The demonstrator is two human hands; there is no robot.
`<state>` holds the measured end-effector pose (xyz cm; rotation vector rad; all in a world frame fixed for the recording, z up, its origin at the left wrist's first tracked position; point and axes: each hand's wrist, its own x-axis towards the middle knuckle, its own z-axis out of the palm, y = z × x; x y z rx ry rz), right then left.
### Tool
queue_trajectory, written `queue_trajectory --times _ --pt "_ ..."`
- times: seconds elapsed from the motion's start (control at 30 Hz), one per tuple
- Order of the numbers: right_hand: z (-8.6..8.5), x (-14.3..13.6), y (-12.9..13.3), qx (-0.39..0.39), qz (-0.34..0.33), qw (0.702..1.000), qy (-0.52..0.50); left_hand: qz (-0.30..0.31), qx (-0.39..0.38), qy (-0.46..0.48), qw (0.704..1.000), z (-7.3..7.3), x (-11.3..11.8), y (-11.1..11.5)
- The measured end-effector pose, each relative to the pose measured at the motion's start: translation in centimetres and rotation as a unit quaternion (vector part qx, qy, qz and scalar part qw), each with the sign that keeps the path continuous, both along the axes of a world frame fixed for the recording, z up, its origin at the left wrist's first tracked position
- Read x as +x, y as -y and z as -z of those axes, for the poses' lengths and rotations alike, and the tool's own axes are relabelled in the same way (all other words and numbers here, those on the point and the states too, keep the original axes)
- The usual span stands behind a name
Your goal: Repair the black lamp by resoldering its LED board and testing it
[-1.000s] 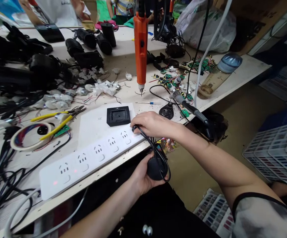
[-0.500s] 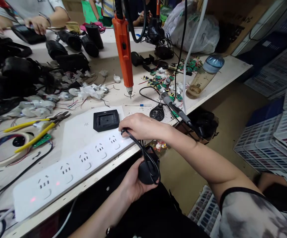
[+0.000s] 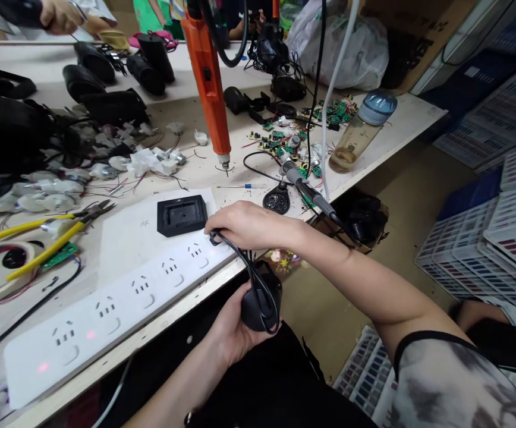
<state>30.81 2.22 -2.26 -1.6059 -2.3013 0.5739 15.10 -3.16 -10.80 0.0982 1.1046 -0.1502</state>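
My right hand [image 3: 244, 224] is closed around a black plug [image 3: 216, 236] at the far-right socket of the white power strip [image 3: 119, 324]. The fingers partly hide the plug, so how deep it sits cannot be seen. Its black cord [image 3: 258, 279] loops down to a rounded black device [image 3: 258, 309], which my left hand [image 3: 235, 330] holds below the table edge. A black rectangular holder [image 3: 181, 215] with a recess lies on white paper just behind the strip. Red lights glow on the strip.
An orange electric screwdriver [image 3: 207, 83] hangs over the table. Yellow-handled pliers [image 3: 53, 238], a small screwdriver [image 3: 242, 186], a soldering iron [image 3: 309, 193], circuit boards [image 3: 280, 142], white motor parts [image 3: 151, 160] and a bottle [image 3: 360, 134] lie around. Across the table a co-worker's hand [image 3: 59, 15] holds something black.
The view has shifted slightly, moving the table items left in the picture. My hands keep their grips. The co-worker's hand has lifted a black object from the table.
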Motion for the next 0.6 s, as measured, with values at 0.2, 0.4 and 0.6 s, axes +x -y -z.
queue_trajectory --times 0.2,0.4,0.6 --pt "0.8 -2.2 6.6 0.232 0.147 0.953 -0.126 -0.01 0.01 0.029 0.999 -0.4 0.0 -0.1" --pt "5.8 -9.7 16.4 0.349 0.123 0.892 -0.259 -0.004 -0.002 0.024 1.0 0.0 -0.1 0.0" --pt "6.2 -12.8 13.0 0.085 -0.04 0.927 -0.362 0.032 -0.001 0.034 0.999 0.7 -0.2 0.2"
